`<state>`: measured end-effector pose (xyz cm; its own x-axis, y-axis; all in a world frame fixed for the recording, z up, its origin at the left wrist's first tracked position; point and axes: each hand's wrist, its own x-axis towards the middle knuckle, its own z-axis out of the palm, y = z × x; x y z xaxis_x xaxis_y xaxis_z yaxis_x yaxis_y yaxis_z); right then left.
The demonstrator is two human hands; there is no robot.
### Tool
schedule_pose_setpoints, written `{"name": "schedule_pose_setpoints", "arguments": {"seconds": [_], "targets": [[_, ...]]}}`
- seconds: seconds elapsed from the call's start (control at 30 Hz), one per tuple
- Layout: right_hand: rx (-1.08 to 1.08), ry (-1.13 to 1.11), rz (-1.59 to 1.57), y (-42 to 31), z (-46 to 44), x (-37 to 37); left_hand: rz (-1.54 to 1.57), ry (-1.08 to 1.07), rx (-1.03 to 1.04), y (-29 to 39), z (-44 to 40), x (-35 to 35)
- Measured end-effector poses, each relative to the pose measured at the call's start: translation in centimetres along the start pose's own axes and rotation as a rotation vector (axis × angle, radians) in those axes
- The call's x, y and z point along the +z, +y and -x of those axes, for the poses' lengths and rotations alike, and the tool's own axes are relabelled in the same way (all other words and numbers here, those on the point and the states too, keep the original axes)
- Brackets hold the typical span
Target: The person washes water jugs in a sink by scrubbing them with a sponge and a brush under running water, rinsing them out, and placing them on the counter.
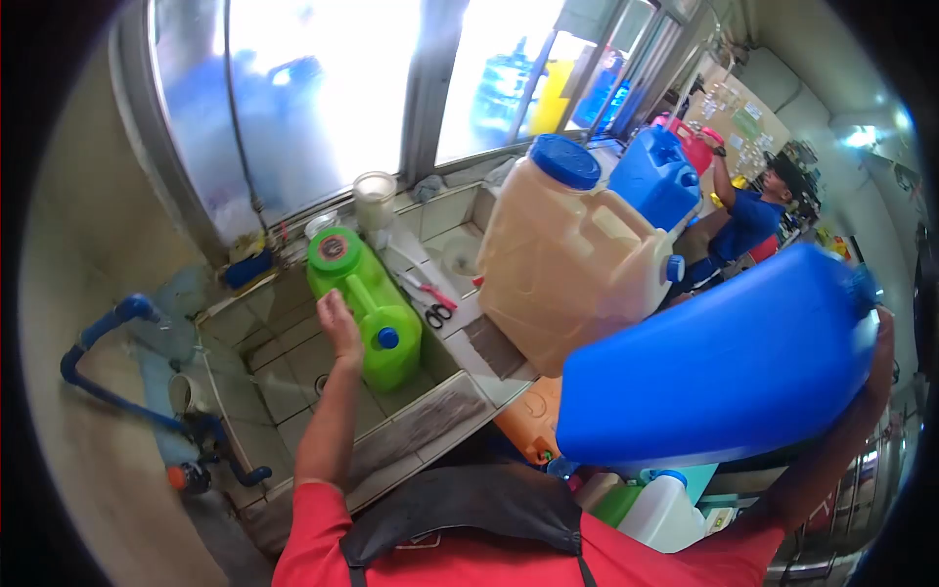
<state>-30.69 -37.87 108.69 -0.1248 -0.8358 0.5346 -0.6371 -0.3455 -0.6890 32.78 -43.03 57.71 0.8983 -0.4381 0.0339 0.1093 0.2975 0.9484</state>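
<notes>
My left hand [339, 325] is at the side of a bright green jug [395, 344], fingers extended; whether it touches the jug I cannot tell. The jug has a green lid and a small blue cap and stands in a tiled sink [279, 377]. On the right, my right hand [883, 338] holds a large blue water container [719, 357] by its capped end, tilted in the air. Most of that hand's fingers are hidden behind the container. Between the two stands a cloudy beige container [548, 264] with a blue lid.
Scissors [436, 313] lie on the tiled ledge near a clear cup [375, 201]. An orange container [533, 416] and a white jug [662, 514] are below. A blue jug [657, 176] and a co-worker [743, 220] are farther right. Blue pipes [98, 377] run along the left wall.
</notes>
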Motion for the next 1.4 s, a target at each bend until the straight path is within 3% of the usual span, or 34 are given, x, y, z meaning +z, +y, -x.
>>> {"name": "schedule_pose_setpoints", "arguments": {"seconds": [0.07, 0.17, 0.27, 0.33, 0.43, 0.47, 0.57, 0.6, 0.73, 0.87, 0.9, 0.97, 1.03, 1.17, 1.23, 1.33, 1.4], "targets": [[-0.001, -0.052, -0.056, 0.6, 1.7, 1.3, -0.097, -0.046, -0.002, -0.2, -0.2, -0.4], [-0.011, -0.182, -0.209, 17.1, -6.2, -11.4, -0.051, -0.199, -0.034, -1.0, -0.9, -0.7], [-0.022, -0.331, -0.354, 18.3, -10.1, -4.6, 0.002, -0.273, -0.132, 1.2, -0.2, -1.4], [-0.017, -0.416, -0.440, 18.2, -11.0, -0.4, -0.006, -0.260, -0.093, 2.7, 0.2, -3.2], [-0.005, -0.506, -0.566, 16.2, -9.7, 5.6, -0.051, -0.280, 0.103, 6.4, 1.3, -6.5], [0.001, -0.530, -0.606, 5.8, -0.9, 13.2, -0.038, -0.220, 0.049, 7.0, 1.1, -7.6], [0.036, -0.580, -0.708, -7.1, 3.2, 25.2, 0.017, -0.119, -0.109, 6.6, 0.0, -12.9], [0.049, -0.594, -0.738, -6.7, 3.1, 25.3, 0.067, -0.083, -0.213, 6.4, -0.5, -15.0], [0.114, -0.796, -0.874, -9.4, 8.9, 36.6, -0.044, 0.151, -0.290, 9.6, 1.3, -21.9], [0.336, -1.081, -1.047, -12.5, 15.0, 45.5, -0.192, 0.221, -0.021, 9.7, 2.2, -28.4], [0.320, -1.115, -1.039, -12.9, 16.5, 47.8, -0.308, 0.324, -0.042, 14.3, 4.7, -25.2], [0.307, -1.192, -1.119, -13.8, 20.0, 52.5, -0.335, 0.257, 0.157, 14.7, 5.3, -26.0], [0.324, -1.145, -1.027, -14.5, 24.0, 57.8, -0.356, 0.168, 0.175, 17.1, 7.0, -24.3], [0.278, -1.281, -0.829, -14.3, 30.8, 64.2, -0.703, 0.049, 0.336, 19.2, 9.0, -18.6], [0.172, -1.460, -0.716, -13.0, 32.8, 66.1, -1.049, -0.044, 0.419, 18.5, 9.2, -17.1], [0.200, -1.527, -0.848, -11.1, 33.9, 68.8, -1.030, -0.058, 0.210, 16.4, 8.6, -16.2], [-0.155, -1.477, -0.549, -9.9, 32.0, 69.1, -0.960, -0.049, 0.099, 15.6, 8.6, -15.6]]}}
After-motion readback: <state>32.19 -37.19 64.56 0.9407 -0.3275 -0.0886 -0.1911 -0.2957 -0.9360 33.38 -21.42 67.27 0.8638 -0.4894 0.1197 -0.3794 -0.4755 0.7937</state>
